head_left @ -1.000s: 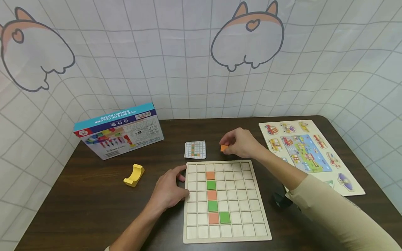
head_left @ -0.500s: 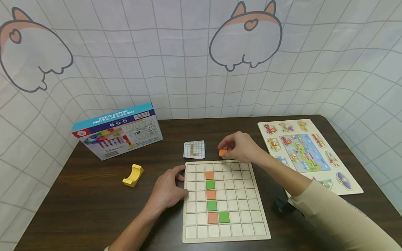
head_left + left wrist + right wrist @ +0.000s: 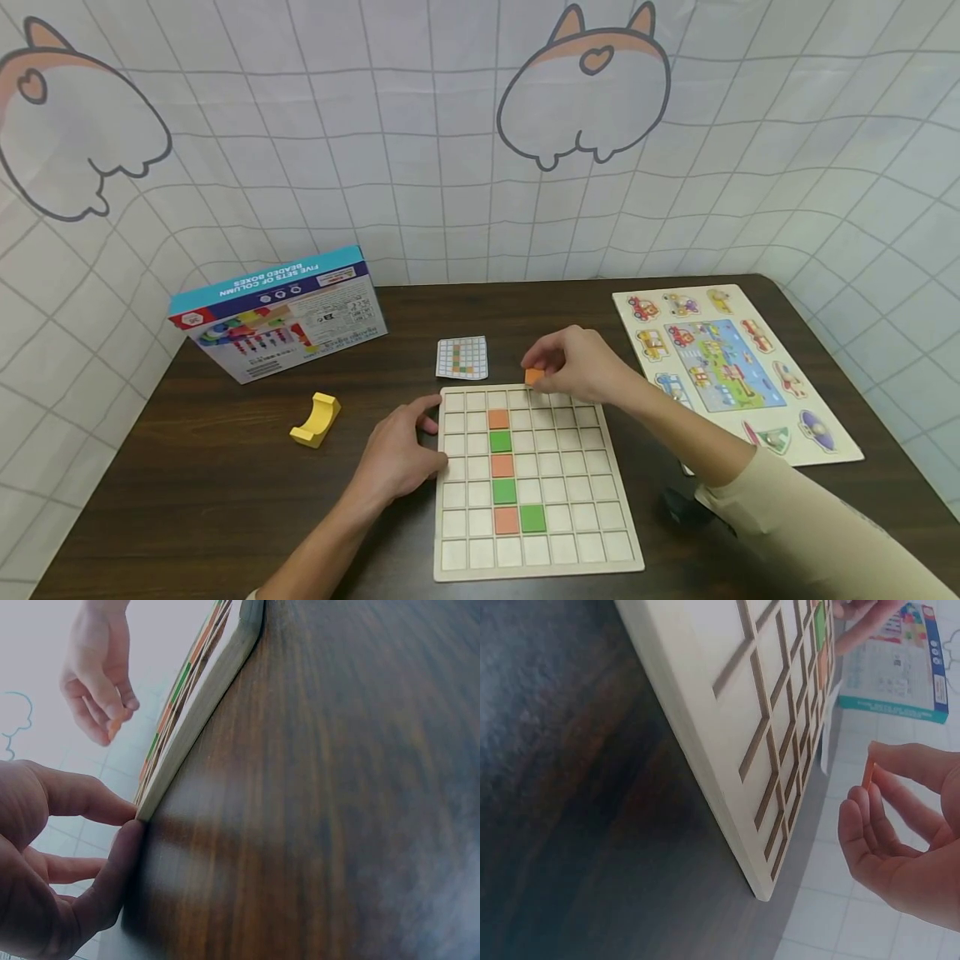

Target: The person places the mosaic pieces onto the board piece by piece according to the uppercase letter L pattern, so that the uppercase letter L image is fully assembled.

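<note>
My right hand point(image 3: 577, 365) pinches a small orange square tile point(image 3: 534, 377) between thumb and fingers, just above the far edge of a pale wooden grid board point(image 3: 581, 548). In the right wrist view the tile point(image 3: 868, 772) is seen edge-on at the fingertips. Orange and green tiles point(image 3: 503, 492) alternate down one column of the board, and another green tile point(image 3: 533, 518) sits beside the lowest. My left hand point(image 3: 401, 454) rests at the board's left side, thumb and forefinger spread, their tips touching its edge. The left wrist view shows the fingertips point(image 3: 129, 816) against that edge.
Behind the board lies a small pattern card point(image 3: 462, 358) with a coloured grid. A yellow curved block point(image 3: 316, 420) and a blue-topped box point(image 3: 288, 321) stand at left. A picture puzzle board point(image 3: 727, 367) lies at right, with a dark object point(image 3: 684, 507) near my right sleeve.
My right hand, with the orange tile, has moved slightly nearer, from behind the board to its far edge. My left hand stays at the board's side. The view has shifted slightly.
</note>
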Motion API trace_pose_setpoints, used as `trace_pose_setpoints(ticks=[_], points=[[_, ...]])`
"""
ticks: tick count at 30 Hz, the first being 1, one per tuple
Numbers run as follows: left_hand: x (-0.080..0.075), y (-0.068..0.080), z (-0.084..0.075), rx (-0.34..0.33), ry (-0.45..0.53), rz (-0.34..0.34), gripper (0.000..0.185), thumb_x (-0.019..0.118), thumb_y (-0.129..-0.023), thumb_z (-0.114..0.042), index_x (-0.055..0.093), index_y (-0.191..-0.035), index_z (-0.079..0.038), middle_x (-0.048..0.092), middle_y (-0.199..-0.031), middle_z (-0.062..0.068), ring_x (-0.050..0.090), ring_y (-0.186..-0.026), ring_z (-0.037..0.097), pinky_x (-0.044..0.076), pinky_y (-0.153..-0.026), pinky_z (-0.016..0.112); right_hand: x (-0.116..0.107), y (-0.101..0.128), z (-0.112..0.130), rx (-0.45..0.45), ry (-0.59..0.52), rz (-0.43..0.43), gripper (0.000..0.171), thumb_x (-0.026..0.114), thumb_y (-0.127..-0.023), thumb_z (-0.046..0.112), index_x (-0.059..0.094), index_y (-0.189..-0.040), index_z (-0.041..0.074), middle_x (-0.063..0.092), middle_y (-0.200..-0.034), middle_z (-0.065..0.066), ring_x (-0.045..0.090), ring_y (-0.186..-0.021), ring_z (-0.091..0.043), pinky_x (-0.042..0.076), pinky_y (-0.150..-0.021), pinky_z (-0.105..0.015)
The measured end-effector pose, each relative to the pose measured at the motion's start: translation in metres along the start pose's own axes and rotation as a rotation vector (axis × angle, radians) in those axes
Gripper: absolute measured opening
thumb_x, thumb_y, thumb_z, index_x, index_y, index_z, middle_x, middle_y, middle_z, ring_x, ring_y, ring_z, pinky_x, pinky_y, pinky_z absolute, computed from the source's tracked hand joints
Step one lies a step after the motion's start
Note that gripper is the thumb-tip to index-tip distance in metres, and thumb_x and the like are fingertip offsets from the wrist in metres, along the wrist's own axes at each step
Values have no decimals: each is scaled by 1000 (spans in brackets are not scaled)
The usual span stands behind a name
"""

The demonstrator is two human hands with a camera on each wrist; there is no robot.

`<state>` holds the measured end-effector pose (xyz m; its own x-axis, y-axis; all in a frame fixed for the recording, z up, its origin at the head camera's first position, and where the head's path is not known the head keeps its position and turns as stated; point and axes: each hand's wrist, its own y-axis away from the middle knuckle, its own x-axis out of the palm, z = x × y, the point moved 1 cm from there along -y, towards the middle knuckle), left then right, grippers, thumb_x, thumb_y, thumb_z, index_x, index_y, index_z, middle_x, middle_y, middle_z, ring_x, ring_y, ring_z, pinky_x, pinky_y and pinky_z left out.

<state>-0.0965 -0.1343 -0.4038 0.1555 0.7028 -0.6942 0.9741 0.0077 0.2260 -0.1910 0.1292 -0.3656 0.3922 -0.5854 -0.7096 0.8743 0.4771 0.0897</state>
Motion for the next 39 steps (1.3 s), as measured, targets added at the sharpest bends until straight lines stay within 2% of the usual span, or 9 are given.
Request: trace_pose_setpoints(ticks=[7, 18, 39], points=[[0, 0, 1, 8, 1, -3, 80, 82, -69, 0, 60, -145, -10, 65, -103, 6, 55, -89, 25, 42, -71, 34, 3, 7, 2, -36, -9, 7, 21, 80, -84, 9, 80, -104, 11, 72, -83, 3, 63, -77, -14, 52, -72, -33], [1, -2, 2, 0, 8, 1, 80, 81, -69, -1, 60, -145, -11, 64, -104, 5, 56, -90, 24, 43, -69, 33, 8, 16, 3, -14, 2, 7, 22, 84, -83, 11, 80, -104, 12, 71, -82, 5, 63, -76, -13, 51, -70, -30], [1, 0, 2, 7, 27, 1, 80, 79, -68, 1, 60, -145, -10, 65, -103, 7, 56, -87, 25, 43, -63, 32, 13, 33, 4, -59, 10, 5, 21, 84, -81, 9, 79, -102, 14, 70, -84, 3, 62, -75, -13, 50, -68, -27]])
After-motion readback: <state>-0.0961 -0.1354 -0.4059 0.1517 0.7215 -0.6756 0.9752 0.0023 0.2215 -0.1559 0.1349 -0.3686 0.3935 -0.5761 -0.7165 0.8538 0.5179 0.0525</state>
